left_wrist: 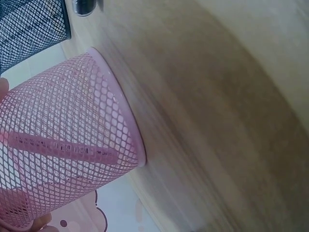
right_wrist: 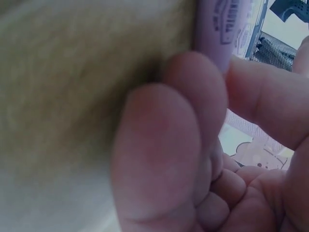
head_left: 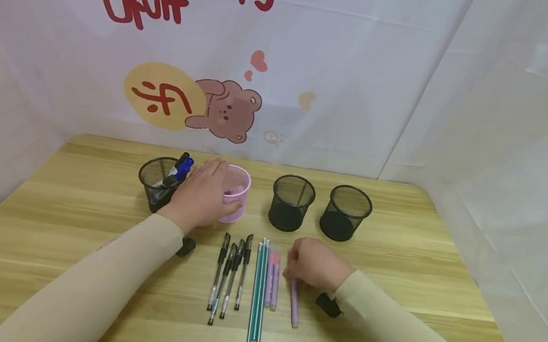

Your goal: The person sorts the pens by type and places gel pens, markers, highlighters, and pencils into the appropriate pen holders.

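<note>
My left hand (head_left: 203, 192) holds the pink mesh pen holder (head_left: 241, 201), with the thumb on its near side. Through the mesh in the left wrist view, a pink pen (left_wrist: 63, 148) shows inside the standing holder. At the right of the pen rows, my right hand (head_left: 315, 263) pinches a light purple pen (head_left: 294, 306) between thumb and fingers; its far end is hidden by the hand. The right wrist view shows printing on this pen (right_wrist: 219, 24). Two similar purple pens (head_left: 273, 284) lie just left of that hand.
Green pencils (head_left: 259, 297) and several black-capped gel pens (head_left: 232, 277) lie mid-table. A black mesh holder (head_left: 149, 173) with markers (head_left: 177, 171) stands left of the pink one. Two more black mesh holders (head_left: 292, 205) stand at right. A printed curtain (head_left: 355, 87) hangs behind the table.
</note>
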Demonstrator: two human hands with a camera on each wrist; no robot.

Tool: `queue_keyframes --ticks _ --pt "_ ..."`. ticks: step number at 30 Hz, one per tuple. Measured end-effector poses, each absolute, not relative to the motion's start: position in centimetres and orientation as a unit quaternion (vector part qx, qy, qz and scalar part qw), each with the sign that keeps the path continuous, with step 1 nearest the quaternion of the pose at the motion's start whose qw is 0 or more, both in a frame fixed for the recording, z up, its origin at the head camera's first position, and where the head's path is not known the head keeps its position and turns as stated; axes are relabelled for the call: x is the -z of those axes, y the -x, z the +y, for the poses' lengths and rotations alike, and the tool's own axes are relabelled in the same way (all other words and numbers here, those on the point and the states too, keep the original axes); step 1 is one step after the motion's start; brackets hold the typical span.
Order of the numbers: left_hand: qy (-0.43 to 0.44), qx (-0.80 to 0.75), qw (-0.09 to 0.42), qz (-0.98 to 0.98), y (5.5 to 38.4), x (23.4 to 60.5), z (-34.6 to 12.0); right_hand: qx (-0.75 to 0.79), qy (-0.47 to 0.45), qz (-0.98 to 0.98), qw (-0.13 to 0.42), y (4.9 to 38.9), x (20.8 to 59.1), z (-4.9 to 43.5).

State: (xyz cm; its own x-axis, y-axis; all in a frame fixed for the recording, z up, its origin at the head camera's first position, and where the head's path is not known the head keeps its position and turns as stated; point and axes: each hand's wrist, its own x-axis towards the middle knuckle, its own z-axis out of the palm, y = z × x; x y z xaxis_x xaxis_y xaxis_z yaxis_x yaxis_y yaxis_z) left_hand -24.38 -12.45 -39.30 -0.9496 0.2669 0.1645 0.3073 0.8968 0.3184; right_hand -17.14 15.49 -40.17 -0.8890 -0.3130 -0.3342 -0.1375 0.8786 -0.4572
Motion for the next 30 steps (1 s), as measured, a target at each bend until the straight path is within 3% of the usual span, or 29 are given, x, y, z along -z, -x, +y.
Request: queue_keyframes --ticks 11,30 --pt "0.152 0.173 0.062 -0.971 24.3 39.3 -12.5 0.237 0.107 0.948 0.186 17.5 40.1 15.9" --pt "0.151 0.166 0.064 -0.972 24.5 39.5 -12.4 0.300 0.176 0.933 0.089 18.2 38.4 17.0"
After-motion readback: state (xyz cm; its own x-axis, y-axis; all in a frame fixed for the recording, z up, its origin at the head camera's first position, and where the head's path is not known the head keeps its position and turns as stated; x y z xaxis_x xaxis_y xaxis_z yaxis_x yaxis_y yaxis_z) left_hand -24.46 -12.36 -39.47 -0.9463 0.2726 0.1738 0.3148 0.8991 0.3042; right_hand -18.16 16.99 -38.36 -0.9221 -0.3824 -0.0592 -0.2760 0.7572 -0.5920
